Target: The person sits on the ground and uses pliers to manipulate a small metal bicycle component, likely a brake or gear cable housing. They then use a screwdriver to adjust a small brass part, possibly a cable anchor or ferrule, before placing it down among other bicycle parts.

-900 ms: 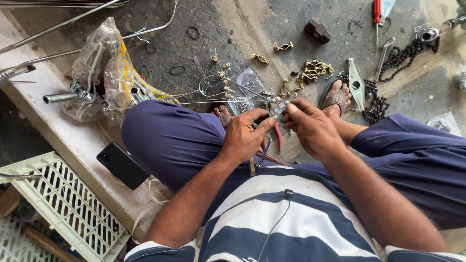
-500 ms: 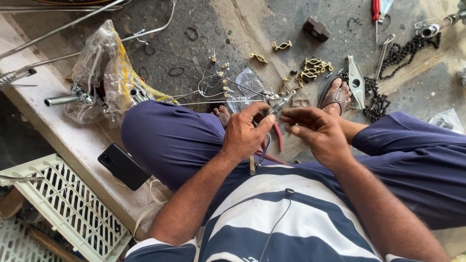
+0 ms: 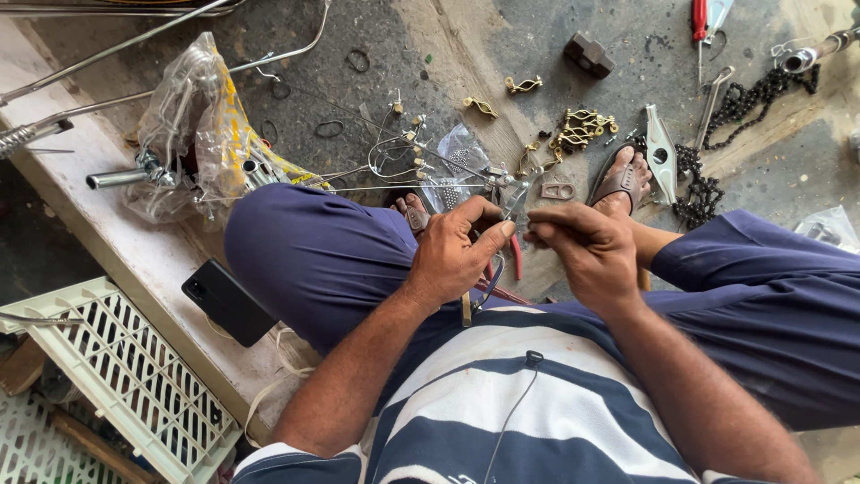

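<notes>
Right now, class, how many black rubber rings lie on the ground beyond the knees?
3: one ring farthest out, one ring left of it near the plastic bag, one ring nearer the knee. More may hide under the clutter.

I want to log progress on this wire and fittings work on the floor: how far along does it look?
Hard to call anything finished. In hand: the left hand grips red-handled pliers on a thin wire, while the right hand pinches something too small to make out. Still loose on the floor: brass fittings, black chain and a plastic bag of parts.
</notes>
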